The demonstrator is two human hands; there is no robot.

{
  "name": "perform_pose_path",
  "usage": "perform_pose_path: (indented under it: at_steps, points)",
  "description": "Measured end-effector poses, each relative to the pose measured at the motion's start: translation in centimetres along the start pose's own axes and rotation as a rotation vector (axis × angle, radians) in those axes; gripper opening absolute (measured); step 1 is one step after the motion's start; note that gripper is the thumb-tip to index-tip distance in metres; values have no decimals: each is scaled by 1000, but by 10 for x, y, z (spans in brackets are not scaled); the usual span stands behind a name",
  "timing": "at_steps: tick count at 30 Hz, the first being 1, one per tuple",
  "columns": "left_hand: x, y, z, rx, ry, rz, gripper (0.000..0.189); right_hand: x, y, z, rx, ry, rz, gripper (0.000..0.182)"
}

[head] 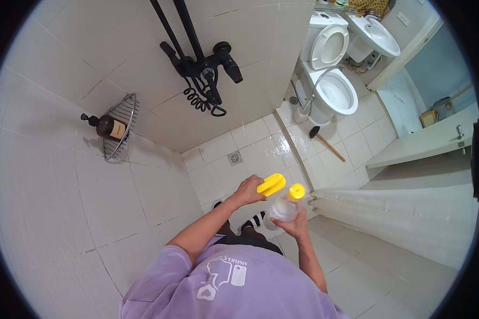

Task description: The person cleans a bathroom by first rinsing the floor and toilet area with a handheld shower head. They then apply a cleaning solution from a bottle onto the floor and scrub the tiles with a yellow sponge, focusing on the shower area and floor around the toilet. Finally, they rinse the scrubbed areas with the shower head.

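My left hand (249,191) is closed around the near end of a yellow brush-like handle (272,184); its underside is hidden, so I cannot tell whether it has bristles. To the right of it, my right hand (295,224) grips a clear plastic bottle (282,209) with a yellow cap (296,192). The bottle looks slightly blurred, and its cap is close to the far end of the yellow tool. Both hands are held above the tiled floor, in front of my body.
A floor drain (235,158) lies ahead, beside a low curb (293,147). Beyond are a toilet (335,91), a wooden-handled brush (330,146) and a washbasin (377,35). A black shower mixer (203,65) and wire corner shelf (129,119) with a pump bottle (111,127) are wall-mounted. A white curtain (395,215) hangs right.
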State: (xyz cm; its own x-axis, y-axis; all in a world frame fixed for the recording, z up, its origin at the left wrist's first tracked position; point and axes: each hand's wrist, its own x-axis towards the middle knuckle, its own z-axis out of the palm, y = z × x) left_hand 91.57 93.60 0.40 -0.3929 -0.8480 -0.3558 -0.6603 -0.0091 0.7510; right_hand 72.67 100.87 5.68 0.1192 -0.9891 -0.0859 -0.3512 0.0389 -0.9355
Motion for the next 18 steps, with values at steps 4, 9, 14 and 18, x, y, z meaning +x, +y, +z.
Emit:
perform_pose_path:
  at_steps: [4, 9, 14, 18]
  points:
    - [3, 18, -7, 235, 52, 406, 23, 10, -19, 0, -338, -21, -300, 75]
    - [0, 52, -26, 258, 40, 562, 22, 6, -11, -6, -513, -140, -359, 76]
    - [-6, 48, -24, 193, 114, 602, 30, 4, 8, 0, -289, -111, -295, 76]
    - [-27, 53, -7, -69, 512, 360, 45, -6, 23, 8, -71, 11, -166, 74]
